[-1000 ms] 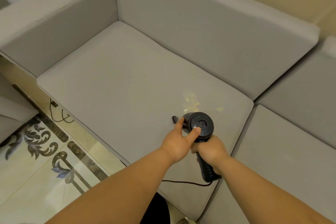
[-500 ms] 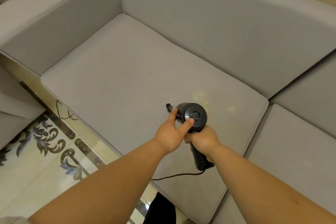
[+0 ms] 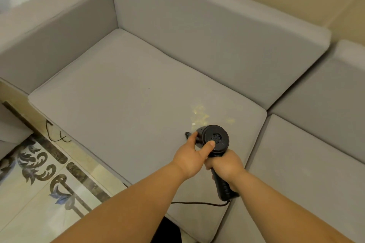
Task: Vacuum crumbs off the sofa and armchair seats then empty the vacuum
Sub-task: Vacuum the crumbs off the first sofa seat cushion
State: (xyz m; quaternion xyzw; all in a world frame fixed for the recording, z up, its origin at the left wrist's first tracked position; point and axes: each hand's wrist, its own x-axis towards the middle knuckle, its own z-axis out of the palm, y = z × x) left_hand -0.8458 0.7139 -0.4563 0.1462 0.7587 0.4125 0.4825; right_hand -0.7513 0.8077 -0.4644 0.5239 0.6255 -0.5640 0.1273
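A black handheld vacuum hovers over the right part of a grey sofa seat cushion. My right hand grips its handle from below. My left hand holds the round body, thumb lying across the rear grille and fingers wrapped round the far side. Pale yellow crumbs are scattered on the cushion just beyond the vacuum's front. The nozzle tip is hidden behind the body; only a small black piece shows to its left.
A black cord runs from the handle across the cushion's front. A second grey cushion adjoins on the right. Backrest and armrest enclose the seat. Patterned tiled floor with a loose cable lies to the left.
The view shifted with my head; both hands keep the same hold on the vacuum, which stays just short of the crumbs.
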